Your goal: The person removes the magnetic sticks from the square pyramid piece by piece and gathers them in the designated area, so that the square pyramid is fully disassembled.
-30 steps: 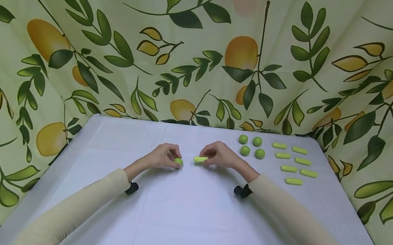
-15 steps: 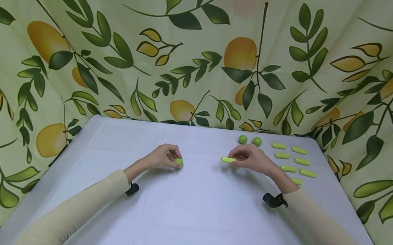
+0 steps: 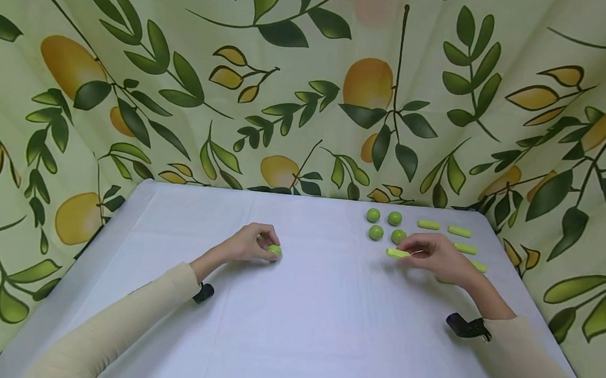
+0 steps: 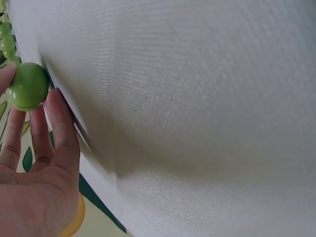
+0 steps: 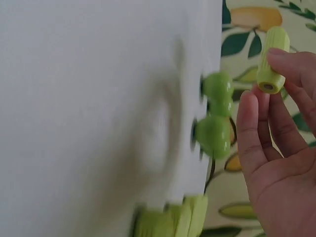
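Observation:
Near the table's middle my left hand (image 3: 250, 243) pinches a glossy green ball (image 3: 275, 250) between thumb and fingertips. In the left wrist view, that ball (image 4: 28, 86) sits close to the white cloth; whether it touches cannot be told. Farther right, my right hand (image 3: 436, 257) holds a short yellow-green ribbed stick (image 3: 397, 253). Seen from the right wrist, thumb and fingers grip the stick (image 5: 274, 59), which has a round dark spot in its end. This hand is over the table, just in front of several loose green balls (image 3: 376, 233), and partly covers the loose sticks.
Several more yellow-green sticks (image 3: 459, 231) lie in loose rows at the table's back right. White cloth covers the table (image 3: 281, 330). A curtain (image 3: 300, 94) with fruit and leaf prints hangs behind and at the sides. A dark wrist device (image 3: 467, 326) sits below the right sleeve.
My right hand has moved steadily to the right with the stick, from beside the left hand to the loose balls and sticks. The left hand with its ball has stayed in place.

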### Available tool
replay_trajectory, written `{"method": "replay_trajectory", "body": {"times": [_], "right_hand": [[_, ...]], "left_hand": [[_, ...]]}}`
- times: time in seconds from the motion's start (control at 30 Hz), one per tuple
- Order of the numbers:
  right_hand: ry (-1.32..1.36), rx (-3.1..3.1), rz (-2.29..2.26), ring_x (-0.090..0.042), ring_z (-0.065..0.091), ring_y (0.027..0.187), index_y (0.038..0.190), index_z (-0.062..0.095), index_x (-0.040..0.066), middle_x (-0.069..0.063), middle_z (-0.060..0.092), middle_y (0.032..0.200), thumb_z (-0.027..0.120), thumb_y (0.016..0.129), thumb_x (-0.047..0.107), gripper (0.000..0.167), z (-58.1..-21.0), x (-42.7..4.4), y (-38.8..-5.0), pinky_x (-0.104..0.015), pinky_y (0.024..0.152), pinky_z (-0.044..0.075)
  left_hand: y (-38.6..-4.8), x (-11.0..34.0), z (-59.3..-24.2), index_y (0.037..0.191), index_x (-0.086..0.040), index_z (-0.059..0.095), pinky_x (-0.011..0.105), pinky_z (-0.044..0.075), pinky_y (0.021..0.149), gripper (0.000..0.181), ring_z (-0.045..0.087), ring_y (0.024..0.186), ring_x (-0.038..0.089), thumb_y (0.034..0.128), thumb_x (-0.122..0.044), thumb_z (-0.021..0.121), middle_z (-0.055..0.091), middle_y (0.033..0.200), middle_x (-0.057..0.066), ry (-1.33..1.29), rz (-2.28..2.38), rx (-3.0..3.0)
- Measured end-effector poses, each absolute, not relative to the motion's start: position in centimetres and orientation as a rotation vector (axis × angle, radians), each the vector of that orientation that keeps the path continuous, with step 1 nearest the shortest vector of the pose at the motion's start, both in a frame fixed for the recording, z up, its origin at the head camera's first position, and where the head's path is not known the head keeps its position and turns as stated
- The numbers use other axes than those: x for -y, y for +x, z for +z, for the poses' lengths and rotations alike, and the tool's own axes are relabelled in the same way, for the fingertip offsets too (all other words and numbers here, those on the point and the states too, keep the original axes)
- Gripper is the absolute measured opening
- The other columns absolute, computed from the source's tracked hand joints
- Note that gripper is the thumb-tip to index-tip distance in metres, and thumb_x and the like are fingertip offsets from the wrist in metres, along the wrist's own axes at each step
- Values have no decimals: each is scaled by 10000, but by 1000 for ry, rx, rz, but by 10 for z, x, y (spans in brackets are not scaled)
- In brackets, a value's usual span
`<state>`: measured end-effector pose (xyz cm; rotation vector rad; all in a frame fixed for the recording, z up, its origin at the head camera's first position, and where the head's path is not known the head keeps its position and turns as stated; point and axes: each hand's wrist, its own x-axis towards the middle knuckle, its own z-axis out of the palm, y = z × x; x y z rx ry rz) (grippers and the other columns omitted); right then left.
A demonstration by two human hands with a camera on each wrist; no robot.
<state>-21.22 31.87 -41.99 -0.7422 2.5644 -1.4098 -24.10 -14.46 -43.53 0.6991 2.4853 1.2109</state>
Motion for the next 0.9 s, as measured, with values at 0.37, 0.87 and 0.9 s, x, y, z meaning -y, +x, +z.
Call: {"method": "replay_trajectory", "body": {"times": [0.37,0.87,0.9], "right_hand": [[-647,-2728,-1311,-112,670,889,1066,738,28,-68,719,1030,801,869,11,208,-423,-397,-185,-201,752,547],[-447,-2825,-1266,-23,649,864,1039,731,-31,67,700,1010,795,852,-36,198,-438,-470,-161,-149,705,514],[-433,-2820,-1267,-22,652,860,1038,730,-34,73,700,1003,793,857,-32,192,-439,-472,-161,-151,702,515]], "left_hand": [[-242,145,-437,955,-58,683,306,538,795,221,613,872,193,814,-43,853,659,954,35,703,1226,-2476],[-242,144,-438,955,-54,680,311,536,802,221,626,872,193,813,-47,849,670,942,32,691,1234,-2487],[-242,145,-439,954,-55,679,308,536,797,219,626,869,193,814,-49,847,669,943,32,693,1232,-2491]]}}
